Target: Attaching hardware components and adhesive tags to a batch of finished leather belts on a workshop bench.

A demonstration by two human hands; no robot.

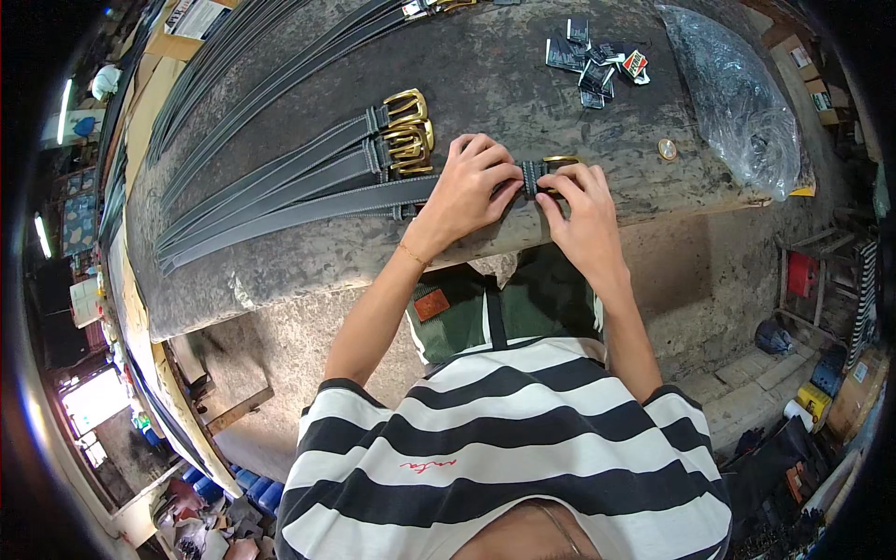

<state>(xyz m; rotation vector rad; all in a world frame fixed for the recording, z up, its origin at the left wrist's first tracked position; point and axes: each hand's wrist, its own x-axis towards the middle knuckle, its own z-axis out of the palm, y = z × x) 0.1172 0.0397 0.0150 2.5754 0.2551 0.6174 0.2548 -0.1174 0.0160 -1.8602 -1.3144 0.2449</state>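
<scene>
A dark leather belt (355, 200) with pale edge stitching lies along the near part of the worktable, its strap running off to the left. Near its buckle end my left hand (473, 185) pinches the strap between thumb and fingers. My right hand (581, 207) is closed on the same belt, just beside its brass buckle (563, 160). Between the two hands a short stitched stretch of the belt (532, 177) shows. Behind my left hand lie more belts (327, 152) with gold buckles (408, 140), grouped together.
Long straps (233, 75) cover the table's far left. Small black tags (590, 63) lie in a pile at the far right, near a crumpled clear plastic bag (733, 93). A small round metal piece (667, 149) rests nearer. The worktable's front edge (345, 280) runs close before me.
</scene>
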